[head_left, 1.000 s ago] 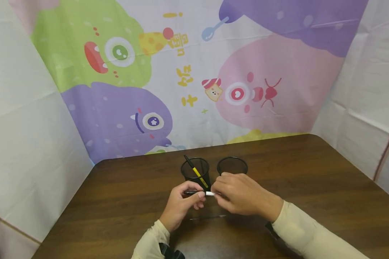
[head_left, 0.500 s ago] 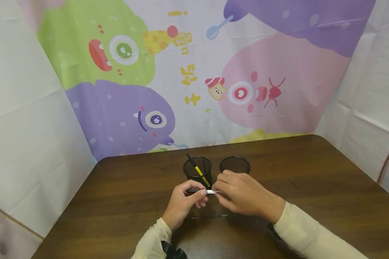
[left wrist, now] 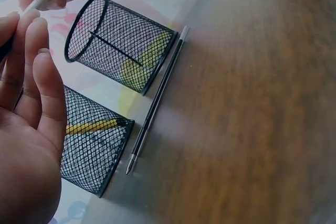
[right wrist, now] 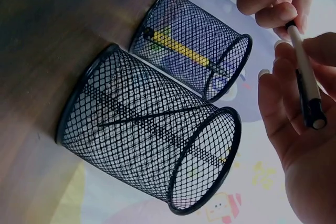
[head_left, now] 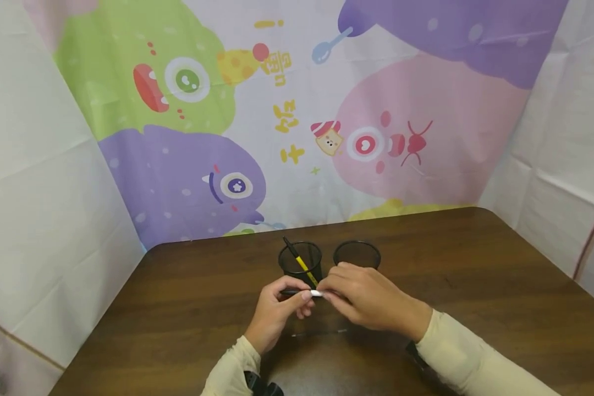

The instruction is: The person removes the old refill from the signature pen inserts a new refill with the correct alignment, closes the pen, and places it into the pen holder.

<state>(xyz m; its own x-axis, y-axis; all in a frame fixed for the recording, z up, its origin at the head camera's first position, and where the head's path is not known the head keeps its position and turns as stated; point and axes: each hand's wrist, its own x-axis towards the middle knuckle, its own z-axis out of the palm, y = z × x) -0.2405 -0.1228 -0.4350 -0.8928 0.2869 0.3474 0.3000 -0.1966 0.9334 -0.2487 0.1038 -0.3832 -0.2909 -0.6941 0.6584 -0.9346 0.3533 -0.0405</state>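
Between my hands, in front of two mesh cups, is a pen (head_left: 316, 293) with a white barrel and black parts. My left hand (head_left: 277, 311) pinches its dark end between thumb and fingers. The white barrel is in my right hand (head_left: 368, 294), whose fingertips are close to the left ones. A black clip and black end show on the pen barrel (right wrist: 303, 61) in the right wrist view. On the table below the hands lies a thin pen refill (left wrist: 157, 100) with a metal tip, dark along most of its length.
The left mesh cup (head_left: 288, 268) holds a yellow and black pen (head_left: 303, 264). Beside it stands the right mesh cup (right wrist: 142, 135), with a thin dark stick inside. The brown table (head_left: 203, 286) meets a cartoon-printed cloth (head_left: 297, 192) at its far edge.
My right hand has shifted slightly left toward my left hand, so the fingertips are closer together on the pen. The refill and cups stay put; the head view sways a little.
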